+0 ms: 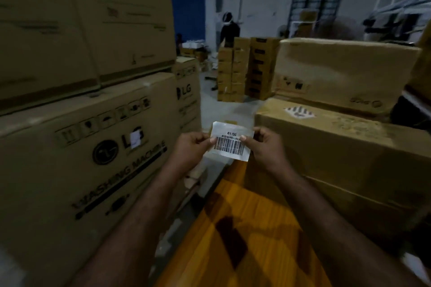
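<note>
A white barcode label (231, 141) with black bars and printed numbers, seen upside down, is held up in front of me at mid-frame. My left hand (191, 148) pinches its left edge between thumb and fingers. My right hand (265, 144) pinches its right edge the same way. Both forearms reach forward from the bottom of the view.
Stacked washing-machine cartons (88, 147) rise on my left. Brown cartons (338, 137) are stacked on my right, one with a white label (299, 110). A yellow-lit surface (245, 228) lies below. A floor aisle (224, 109) leads to further box stacks (247, 70) and a person (229, 29).
</note>
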`<state>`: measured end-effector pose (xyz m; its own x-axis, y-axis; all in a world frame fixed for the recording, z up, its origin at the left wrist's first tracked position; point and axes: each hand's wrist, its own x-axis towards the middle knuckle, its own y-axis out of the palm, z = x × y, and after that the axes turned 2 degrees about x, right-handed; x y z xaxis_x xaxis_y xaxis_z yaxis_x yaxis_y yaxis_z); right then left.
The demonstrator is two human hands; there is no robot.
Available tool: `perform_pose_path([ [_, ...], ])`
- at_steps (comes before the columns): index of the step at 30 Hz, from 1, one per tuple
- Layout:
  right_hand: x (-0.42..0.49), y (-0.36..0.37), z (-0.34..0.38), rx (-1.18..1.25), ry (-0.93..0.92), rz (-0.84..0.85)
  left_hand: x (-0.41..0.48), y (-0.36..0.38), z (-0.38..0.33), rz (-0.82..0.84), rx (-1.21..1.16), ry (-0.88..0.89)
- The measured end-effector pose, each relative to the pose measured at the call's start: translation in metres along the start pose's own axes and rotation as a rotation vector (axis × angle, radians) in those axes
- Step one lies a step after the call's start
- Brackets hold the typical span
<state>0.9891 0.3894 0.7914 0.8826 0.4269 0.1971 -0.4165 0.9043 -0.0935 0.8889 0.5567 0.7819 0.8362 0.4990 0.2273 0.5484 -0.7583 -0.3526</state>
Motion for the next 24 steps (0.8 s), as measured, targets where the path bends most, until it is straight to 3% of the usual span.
perform_pose_path([
  [16, -0.126, 0.191, -0.065, -0.122, 0.226, 0.575, -0.216, -0.147, 0.117, -0.464, -0.015, -0.480],
  [24, -0.196, 0.294, -0.089, -0.273, 0.152, 0.852, -0.318, -0.214, 0.167, -0.553, 0.008, -0.695],
])
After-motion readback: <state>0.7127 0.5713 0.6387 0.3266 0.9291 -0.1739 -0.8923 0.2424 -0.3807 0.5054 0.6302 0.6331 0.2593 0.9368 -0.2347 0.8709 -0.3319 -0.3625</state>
